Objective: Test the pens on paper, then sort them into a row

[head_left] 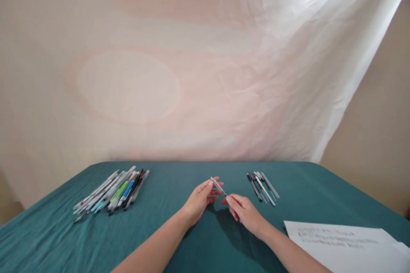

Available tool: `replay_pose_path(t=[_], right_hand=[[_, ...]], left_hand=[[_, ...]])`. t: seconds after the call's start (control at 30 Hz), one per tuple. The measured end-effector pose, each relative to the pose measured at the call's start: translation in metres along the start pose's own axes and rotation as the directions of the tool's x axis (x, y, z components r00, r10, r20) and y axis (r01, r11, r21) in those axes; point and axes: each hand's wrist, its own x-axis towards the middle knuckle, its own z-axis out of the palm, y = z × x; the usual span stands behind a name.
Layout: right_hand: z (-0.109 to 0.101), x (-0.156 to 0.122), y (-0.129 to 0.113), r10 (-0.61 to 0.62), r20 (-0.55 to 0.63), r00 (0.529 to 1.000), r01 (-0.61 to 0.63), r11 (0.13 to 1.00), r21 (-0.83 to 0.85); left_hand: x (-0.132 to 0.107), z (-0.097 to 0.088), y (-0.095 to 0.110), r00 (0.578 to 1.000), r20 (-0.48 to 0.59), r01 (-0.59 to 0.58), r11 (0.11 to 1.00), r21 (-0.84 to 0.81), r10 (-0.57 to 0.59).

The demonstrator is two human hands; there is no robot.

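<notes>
My left hand (197, 200) and my right hand (243, 212) meet over the middle of the table, with one slim, greyish pen (219, 187) between them. The pen is tilted, running from its far end at my left hand down to its near end at my right. My left thumb lies at the far end and the fingers of that hand are loosely parted behind the pen, so the grip there is light. My right hand is closed more narrowly, thumb and forefinger pinching the near end, the other fingers curled under. Both forearms are bare and reach in from the bottom edge of my view, and a soft shadow falls on the green tablecloth (174, 179) below my hands.

Just beyond my right hand, to the right, lies a small group of pens (265, 187), dark, white and grey, side by side and slanting toward me. Well apart from it, over on my left, is a larger pile of pens (123, 192), mostly grey, white and black, with a bright green one and a blue one near its right side; some overlap.

Close to me on the right, beside my right forearm, lie white sheets of paper (333, 256) with lines of dark writing too blurred to read. Behind the table hangs a pale backdrop cloth (205, 85) with faint pinkish shapes, brightly lit at upper right, and a beige wall (378, 136) shows beyond its slanting right edge.
</notes>
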Motion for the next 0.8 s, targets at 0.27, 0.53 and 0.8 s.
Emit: replay_pose_path(t=[0.27, 0.53, 0.8], right_hand=[[0.0, -0.002, -0.004, 0.016, 0.088, 0.996, -0.017, 1.0, 0.005], [0.001, -0.001, 0.002, 0.018, 0.073, 0.997, -0.015, 0.999, -0.035], [0.002, -0.003, 0.001, -0.056, 0.036, 0.998, 0.06, 0.991, -0.117]], left_hand=[[-0.001, 0.005, -0.004, 0.999, 0.005, -0.041, 0.992, -0.123, 0.042], [0.001, 0.001, -0.01, 0.998, -0.033, -0.064, 0.989, -0.135, 0.06], [0.002, 0.005, -0.012, 0.982, -0.138, -0.155, 0.973, -0.169, 0.132]])
